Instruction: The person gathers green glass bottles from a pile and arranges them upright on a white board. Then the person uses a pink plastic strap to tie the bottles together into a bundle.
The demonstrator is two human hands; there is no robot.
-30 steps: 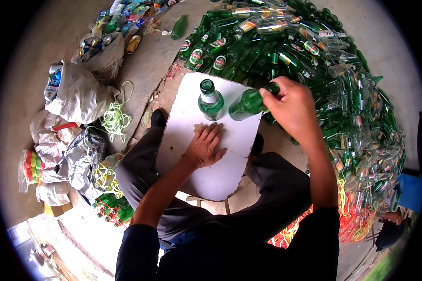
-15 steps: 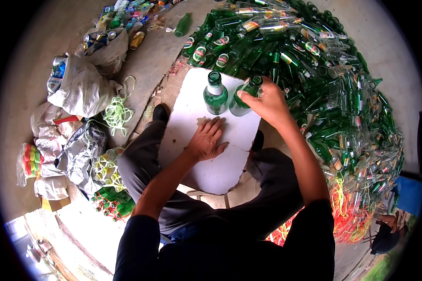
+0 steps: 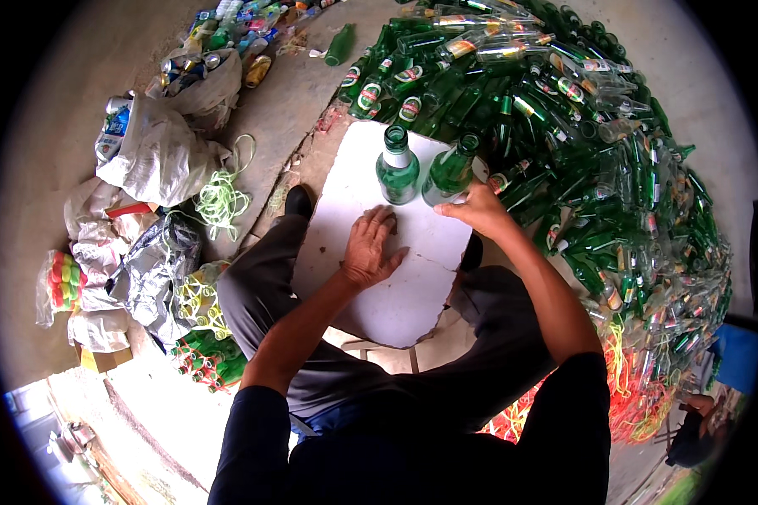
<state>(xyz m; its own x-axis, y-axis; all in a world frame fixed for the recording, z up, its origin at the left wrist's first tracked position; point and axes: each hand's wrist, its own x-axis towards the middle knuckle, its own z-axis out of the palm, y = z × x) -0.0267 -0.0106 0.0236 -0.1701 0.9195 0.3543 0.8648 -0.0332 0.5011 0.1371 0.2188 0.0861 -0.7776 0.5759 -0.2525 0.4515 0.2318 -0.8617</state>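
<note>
Two green glass bottles stand upright side by side at the far end of a white board (image 3: 370,295) in front of me. The left bottle (image 3: 397,175) has a pale band round its neck, and neither hand touches it. Low on the right bottle (image 3: 451,174) is my right hand (image 3: 483,210), its thumb at the base and its other fingers partly hidden round the far side. My left hand (image 3: 369,250) lies on the board just short of the left bottle, fingers stretched out and holding nothing.
A large heap of bottles (image 3: 581,143) rises beyond the board and along my right. Bagged cans (image 3: 185,76), a white plastic bag (image 3: 164,160) and pale green string (image 3: 221,202) lie at left. Red and yellow strands (image 3: 619,387) and another person (image 3: 695,429) are at lower right.
My right hand has slid from the upper part of the right bottle down to its base. My left hand stays on the board. The whole view has shifted slightly.
</note>
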